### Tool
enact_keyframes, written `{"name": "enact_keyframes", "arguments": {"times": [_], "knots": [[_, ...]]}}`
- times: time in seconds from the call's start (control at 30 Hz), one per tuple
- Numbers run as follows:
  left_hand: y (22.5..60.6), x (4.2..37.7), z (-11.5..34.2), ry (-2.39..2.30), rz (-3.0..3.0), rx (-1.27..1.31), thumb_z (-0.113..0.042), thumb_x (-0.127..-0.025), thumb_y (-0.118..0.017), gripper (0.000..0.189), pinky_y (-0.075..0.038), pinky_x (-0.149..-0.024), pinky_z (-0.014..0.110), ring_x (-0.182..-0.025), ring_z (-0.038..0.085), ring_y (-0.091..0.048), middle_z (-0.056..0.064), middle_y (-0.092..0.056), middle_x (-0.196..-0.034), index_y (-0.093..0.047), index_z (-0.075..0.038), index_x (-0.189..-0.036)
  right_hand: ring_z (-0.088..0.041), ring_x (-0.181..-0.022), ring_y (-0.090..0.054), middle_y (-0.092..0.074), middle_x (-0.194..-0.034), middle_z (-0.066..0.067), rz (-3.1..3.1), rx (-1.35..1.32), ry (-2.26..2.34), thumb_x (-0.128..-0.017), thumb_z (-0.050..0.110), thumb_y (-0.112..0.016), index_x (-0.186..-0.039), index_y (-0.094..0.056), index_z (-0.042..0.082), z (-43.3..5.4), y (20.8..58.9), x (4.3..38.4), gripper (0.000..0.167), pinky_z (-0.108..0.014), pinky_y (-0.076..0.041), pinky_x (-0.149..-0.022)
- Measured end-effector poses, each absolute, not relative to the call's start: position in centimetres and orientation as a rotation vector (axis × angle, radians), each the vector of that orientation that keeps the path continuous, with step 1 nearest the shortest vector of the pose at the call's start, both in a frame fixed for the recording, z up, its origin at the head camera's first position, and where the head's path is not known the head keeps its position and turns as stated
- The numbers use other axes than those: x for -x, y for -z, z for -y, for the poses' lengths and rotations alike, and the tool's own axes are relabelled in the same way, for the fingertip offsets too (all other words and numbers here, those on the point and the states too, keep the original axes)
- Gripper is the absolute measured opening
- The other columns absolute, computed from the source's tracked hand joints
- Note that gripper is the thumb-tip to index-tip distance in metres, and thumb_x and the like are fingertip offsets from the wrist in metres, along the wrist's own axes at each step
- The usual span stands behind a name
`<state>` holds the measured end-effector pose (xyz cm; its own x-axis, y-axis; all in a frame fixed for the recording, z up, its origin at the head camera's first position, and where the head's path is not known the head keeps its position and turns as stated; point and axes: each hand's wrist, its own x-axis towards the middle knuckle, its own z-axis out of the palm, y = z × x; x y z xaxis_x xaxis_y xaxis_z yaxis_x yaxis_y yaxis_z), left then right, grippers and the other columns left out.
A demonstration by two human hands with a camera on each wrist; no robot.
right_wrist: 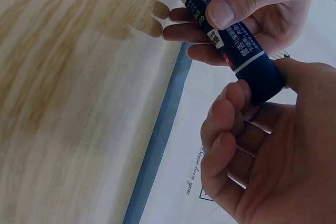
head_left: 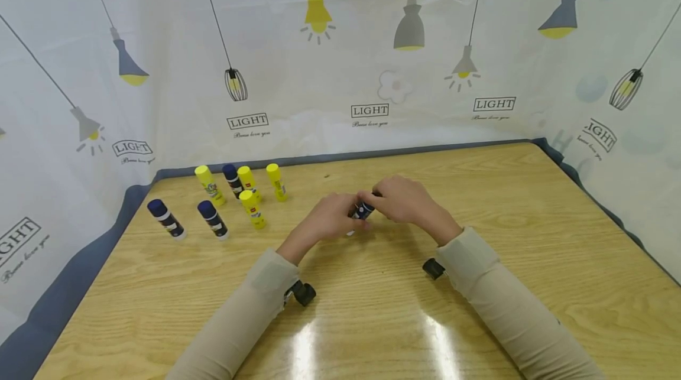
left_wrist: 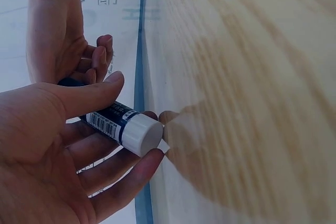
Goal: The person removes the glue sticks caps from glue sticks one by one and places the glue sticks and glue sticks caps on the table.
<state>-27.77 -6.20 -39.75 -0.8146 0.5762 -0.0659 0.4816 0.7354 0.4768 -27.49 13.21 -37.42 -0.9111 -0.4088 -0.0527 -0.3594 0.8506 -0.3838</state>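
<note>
Both hands meet over the middle of the table around one navy glue stick with a white base and a navy cap. My left hand grips its labelled body between thumb and fingers; the white base sticks out past the fingertips in the left wrist view. With thumb and curled fingertips, my right hand pinches the capped end. The stick lies tilted, and the cap sits against the body. In the head view the hands cover much of it.
To the left stand several glue sticks: yellow ones, such as a front yellow glue stick, and navy-capped ones, such as the leftmost navy glue stick. The wooden table ends at the back against a lamp-printed cloth.
</note>
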Motion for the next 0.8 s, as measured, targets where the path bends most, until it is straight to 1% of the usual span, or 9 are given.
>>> {"name": "enact_keyframes", "arguments": {"times": [0.2,0.47,0.63,0.8], "knots": [[39.95,27.92,6.29,-0.677,-2.721,-0.853,-0.033,-0.096,-0.075,0.027,-0.046,-0.067,0.032,-0.068,0.016,-0.060,-0.001,-0.071,-0.088,-0.066,-0.017,-0.115,-0.016,-0.053,-0.055,-0.061,-0.061,0.000,-2.894,0.602,0.560,-0.109,0.054,-0.040,-0.081,-0.072,0.011,-13.21,37.60,27.53,0.061,-0.030,-0.040,-0.051],[39.98,27.81,6.39,-0.688,-2.721,-0.863,-0.034,-0.097,-0.075,0.027,-0.045,-0.067,0.032,-0.067,0.016,-0.059,-0.001,-0.071,-0.088,-0.067,-0.017,-0.116,-0.016,-0.053,-0.054,-0.061,-0.062,0.000,-2.884,0.600,0.556,-0.109,0.054,-0.039,-0.083,-0.073,0.011,-13.13,37.62,27.51,0.061,-0.030,-0.040,-0.052],[40.05,27.82,6.36,-0.691,-2.732,-0.861,-0.034,-0.096,-0.075,0.027,-0.046,-0.067,0.032,-0.067,0.015,-0.060,-0.002,-0.071,-0.087,-0.068,-0.016,-0.116,-0.016,-0.053,-0.055,-0.062,-0.061,-0.001,-2.872,0.603,0.564,-0.109,0.053,-0.039,-0.084,-0.073,0.011,-13.13,37.53,27.44,0.061,-0.030,-0.040,-0.051],[40.15,27.85,6.40,-0.695,-2.729,-0.857,-0.035,-0.096,-0.075,0.031,-0.047,-0.068,0.033,-0.069,0.015,-0.060,-0.002,-0.071,-0.088,-0.068,-0.016,-0.119,-0.016,-0.052,-0.056,-0.063,-0.062,-0.001,-2.861,0.604,0.562,-0.109,0.053,-0.039,-0.086,-0.073,0.010,-13.18,37.59,27.47,0.060,-0.030,-0.041,-0.051]]}}
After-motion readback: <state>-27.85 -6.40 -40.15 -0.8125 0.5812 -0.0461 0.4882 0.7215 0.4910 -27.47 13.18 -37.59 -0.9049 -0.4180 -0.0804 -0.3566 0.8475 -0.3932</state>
